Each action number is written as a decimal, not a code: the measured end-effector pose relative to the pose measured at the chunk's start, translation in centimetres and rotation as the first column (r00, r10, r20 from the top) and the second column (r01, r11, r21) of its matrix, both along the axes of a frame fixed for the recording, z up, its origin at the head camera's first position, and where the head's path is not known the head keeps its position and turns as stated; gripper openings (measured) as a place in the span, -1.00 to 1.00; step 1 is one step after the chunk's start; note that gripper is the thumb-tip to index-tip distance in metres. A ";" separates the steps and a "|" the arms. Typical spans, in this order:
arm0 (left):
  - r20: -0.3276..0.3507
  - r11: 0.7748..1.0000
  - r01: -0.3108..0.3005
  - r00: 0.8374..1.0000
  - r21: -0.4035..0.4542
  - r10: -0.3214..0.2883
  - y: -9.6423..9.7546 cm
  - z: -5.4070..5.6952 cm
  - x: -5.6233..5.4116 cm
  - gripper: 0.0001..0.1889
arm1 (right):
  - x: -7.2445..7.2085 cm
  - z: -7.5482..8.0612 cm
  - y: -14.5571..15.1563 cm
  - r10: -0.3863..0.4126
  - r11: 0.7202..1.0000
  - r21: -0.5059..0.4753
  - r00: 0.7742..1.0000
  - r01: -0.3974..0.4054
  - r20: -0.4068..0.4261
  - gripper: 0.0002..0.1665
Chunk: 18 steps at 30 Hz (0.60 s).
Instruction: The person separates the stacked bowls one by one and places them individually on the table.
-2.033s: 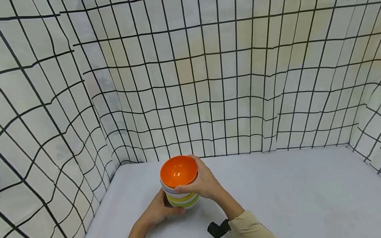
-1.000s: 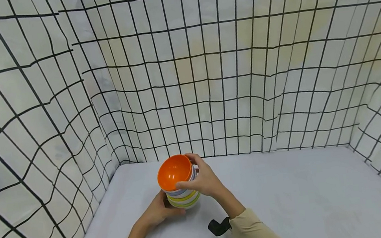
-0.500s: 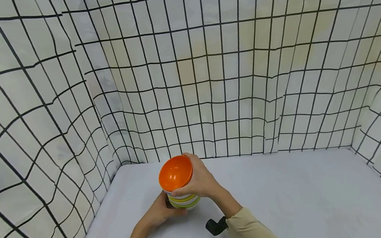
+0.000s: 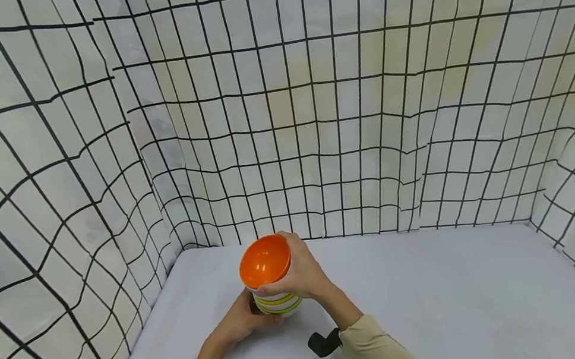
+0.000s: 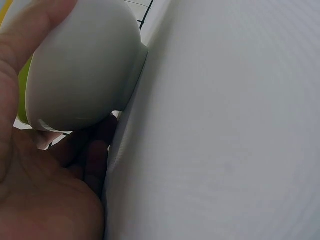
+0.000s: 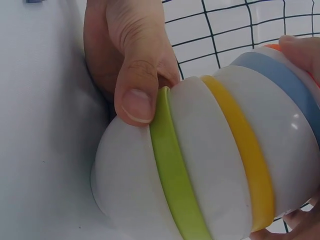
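A stack of bowls stands low over the table between both hands. On top is an orange-lined bowl (image 4: 265,260), its mouth tilted left and toward me. In the right wrist view a blue-rimmed bowl (image 6: 272,132), a yellow-rimmed bowl (image 6: 212,132) and a green-rimmed bowl (image 6: 127,165) follow below it. My left hand (image 4: 238,317) grips the bottom bowl from the left, thumb at its green rim. My right hand (image 4: 305,270) holds the upper bowls from the right, thumb across the front; its far fingers are mostly hidden. The bottom bowl's foot is close against the tabletop in the left wrist view.
A white-covered table (image 4: 440,286) extends to the right of the bowls. Pale walls with a black grid (image 4: 299,100) enclose its back and sides. Black wrist-worn devices (image 4: 325,343) hang near the beige sleeves (image 4: 383,347).
The top of the stack has tipped left since two seconds ago. My right hand has shifted slightly left and now covers the blue rim in the head view. My left hand stays in place.
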<state>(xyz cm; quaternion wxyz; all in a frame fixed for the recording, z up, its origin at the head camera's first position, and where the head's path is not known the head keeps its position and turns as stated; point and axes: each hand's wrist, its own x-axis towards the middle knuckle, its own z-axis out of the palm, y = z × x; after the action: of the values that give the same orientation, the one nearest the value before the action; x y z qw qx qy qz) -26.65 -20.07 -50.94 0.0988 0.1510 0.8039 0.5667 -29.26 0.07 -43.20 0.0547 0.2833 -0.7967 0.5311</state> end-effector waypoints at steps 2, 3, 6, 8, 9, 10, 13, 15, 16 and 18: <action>-0.005 1.000 0.000 1.000 -0.008 0.000 0.0 0.1 0.0 -0.10 | 0.0 -0.1 -0.1 -0.005 1.000 -0.006 1.000 0.005 0.001 0.23; -0.006 1.000 0.000 1.000 -0.011 0.000 0.0 0.1 0.0 -0.10 | 0.0 -0.1 -0.1 -0.005 1.000 -0.010 1.000 0.005 -0.002 0.21; -0.003 1.000 -0.011 1.000 -0.011 0.011 0.0 0.1 0.0 -0.10 | -0.2 -0.3 -0.2 -0.007 1.000 -0.023 1.000 0.006 -0.014 0.16; -0.001 1.000 -0.014 1.000 -0.011 0.014 -0.1 0.1 0.0 -0.09 | -0.2 -0.4 -0.2 -0.006 0.999 -0.032 1.000 0.005 -0.018 0.15; 0.003 1.000 -0.016 1.000 -0.007 0.016 -0.1 0.1 0.0 -0.09 | -0.2 -0.5 -0.2 -0.006 0.999 -0.038 1.000 0.005 -0.021 0.14; 0.007 1.000 -0.019 1.000 -0.005 0.019 -0.1 0.0 0.0 -0.09 | -0.2 -0.5 -0.3 -0.007 0.999 -0.041 1.000 0.006 -0.023 0.13; 0.008 1.000 -0.017 1.000 -0.002 0.017 -0.1 -0.1 -0.1 -0.08 | -0.3 -0.5 -0.3 -0.009 0.999 -0.051 1.000 0.008 -0.027 0.10; 0.005 1.000 -0.008 1.000 0.006 0.008 -0.1 -0.2 -0.1 -0.09 | -0.3 -0.5 -0.3 -0.013 0.998 -0.055 0.999 0.011 -0.030 0.08; 0.001 1.000 0.000 1.000 0.011 0.000 -0.2 -0.2 -0.2 -0.10 | -0.3 -0.5 -0.3 -0.017 0.998 -0.056 0.999 0.015 -0.027 0.09; -0.011 1.000 0.019 1.000 0.021 -0.018 -0.2 -0.3 -0.2 -0.12 | -0.3 -0.4 -0.3 -0.026 0.998 -0.062 0.999 0.024 -0.022 0.10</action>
<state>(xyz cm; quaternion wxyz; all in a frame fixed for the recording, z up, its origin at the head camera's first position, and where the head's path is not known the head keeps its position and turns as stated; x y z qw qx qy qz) -26.87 -20.28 -51.21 0.0980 0.1626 0.7969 0.5735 -29.56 -0.22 -43.64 0.0792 0.2776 -0.7826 0.5515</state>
